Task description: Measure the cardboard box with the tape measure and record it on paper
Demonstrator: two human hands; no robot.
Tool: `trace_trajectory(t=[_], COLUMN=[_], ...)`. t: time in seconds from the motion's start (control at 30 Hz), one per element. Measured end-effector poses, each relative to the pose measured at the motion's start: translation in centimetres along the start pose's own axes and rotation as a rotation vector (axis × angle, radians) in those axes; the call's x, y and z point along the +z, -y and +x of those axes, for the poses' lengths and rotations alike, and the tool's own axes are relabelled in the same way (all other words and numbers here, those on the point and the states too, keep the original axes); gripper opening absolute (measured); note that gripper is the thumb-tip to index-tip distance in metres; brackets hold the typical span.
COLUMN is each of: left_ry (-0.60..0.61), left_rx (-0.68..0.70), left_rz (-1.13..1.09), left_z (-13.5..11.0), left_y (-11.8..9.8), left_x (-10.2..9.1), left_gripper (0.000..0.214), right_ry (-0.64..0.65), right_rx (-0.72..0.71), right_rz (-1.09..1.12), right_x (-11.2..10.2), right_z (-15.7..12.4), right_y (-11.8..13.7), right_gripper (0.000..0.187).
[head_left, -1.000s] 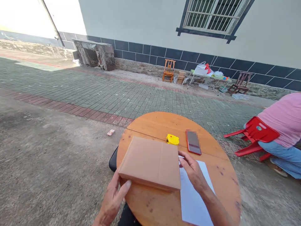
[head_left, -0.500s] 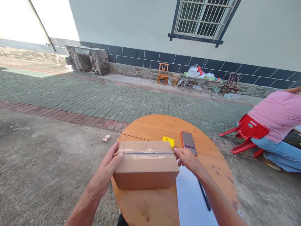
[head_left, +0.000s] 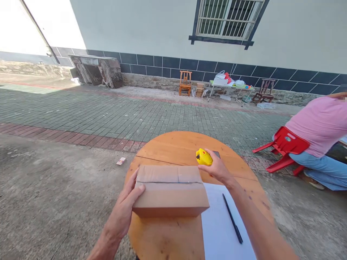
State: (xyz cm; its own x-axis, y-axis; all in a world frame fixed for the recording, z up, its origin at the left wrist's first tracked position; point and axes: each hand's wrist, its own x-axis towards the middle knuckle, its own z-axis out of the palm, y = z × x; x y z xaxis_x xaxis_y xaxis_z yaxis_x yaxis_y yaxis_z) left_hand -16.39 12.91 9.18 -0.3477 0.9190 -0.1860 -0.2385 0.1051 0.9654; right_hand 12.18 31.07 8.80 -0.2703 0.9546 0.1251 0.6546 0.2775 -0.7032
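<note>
A taped brown cardboard box [head_left: 170,191] lies on a round wooden table [head_left: 173,148]. My left hand [head_left: 127,206] grips the box's left end, thumb over its top edge. Lifted above the table behind the box, my right hand [head_left: 217,168] is closed on a small yellow tape measure [head_left: 204,157]. A phone is almost wholly hidden behind that hand. A white sheet of paper [head_left: 219,224] lies to the right of the box with a black pen [head_left: 232,218] on it.
A person in a pink top [head_left: 320,124] sits on a red plastic chair [head_left: 284,148] at the right. Concrete and brick paving surround the table. Against the far wall stand a small wooden chair [head_left: 185,83] and a low cluttered table [head_left: 230,86].
My right hand left the box's right side and picked the yellow tape measure up off the table. The box, turned up earlier by both hands, now rests under my left hand only.
</note>
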Motion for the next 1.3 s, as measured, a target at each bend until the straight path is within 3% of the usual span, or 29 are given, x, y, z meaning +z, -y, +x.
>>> trace_trajectory(t=[0.1,0.2,0.3,0.37,0.43,0.6,0.73,0.87,0.97,1.1,1.2,1.3], left_ry=[-0.005,-0.156,-0.296,-0.265,-0.143,0.123,0.305,0.415,0.456,0.472,0.460,0.400], left_rx=[0.041,0.151,0.351,0.492,0.540,0.256,-0.044,-0.241,-0.377,-0.450,-0.409,-0.291], left_rz=[0.041,0.163,0.269,0.290,0.284,0.142,0.003,-0.096,-0.289,-0.396,-0.463,-0.418], left_z=[0.0,-1.4,-4.9,-7.7,-10.1,-13.2,-13.8,-14.2,-14.4,-14.3,-13.4,-11.4], left_y=[0.4,0.6,0.4,0.2,0.1,-0.5,-0.4,1.3,3.2,4.4,2.9,-0.9], left_x=[1.3,2.2,2.5,2.9,3.3,3.8,3.6,3.3,3.3,2.8,1.1,-1.5], left_gripper=[0.061,0.060,0.049,0.035,0.024,0.027,0.042,0.047,0.047,0.043,0.042,0.042], right_ry=[-0.011,0.014,0.141,0.250,0.356,0.517,0.633,0.711,0.626,0.364,0.292,0.153], right_rx=[-0.026,-0.027,-0.015,-0.015,-0.018,-0.022,-0.088,-0.001,-0.037,-0.095,0.078,0.180], right_rz=[0.229,0.501,0.820,0.983,1.069,1.065,0.797,0.659,0.603,0.576,0.553,0.518], right_x=[-4.3,-6.5,-5.9,-4.5,-2.9,-1.0,-1.6,-1.5,-0.2,1.4,0.6,-2.1], right_z=[-4.6,-10.1,-14.8,-17.0,-18.5,-20.3,-20.9,-22.2,-23.7,-25.2,-25.2,-23.9], right_y=[2.4,5.2,7.2,8.1,8.8,9.4,9.0,8.5,8.3,8.5,8.1,7.2], right_gripper=[0.078,0.080,0.085,0.083,0.082,0.081,0.077,0.086,0.089,0.054,0.048,0.049])
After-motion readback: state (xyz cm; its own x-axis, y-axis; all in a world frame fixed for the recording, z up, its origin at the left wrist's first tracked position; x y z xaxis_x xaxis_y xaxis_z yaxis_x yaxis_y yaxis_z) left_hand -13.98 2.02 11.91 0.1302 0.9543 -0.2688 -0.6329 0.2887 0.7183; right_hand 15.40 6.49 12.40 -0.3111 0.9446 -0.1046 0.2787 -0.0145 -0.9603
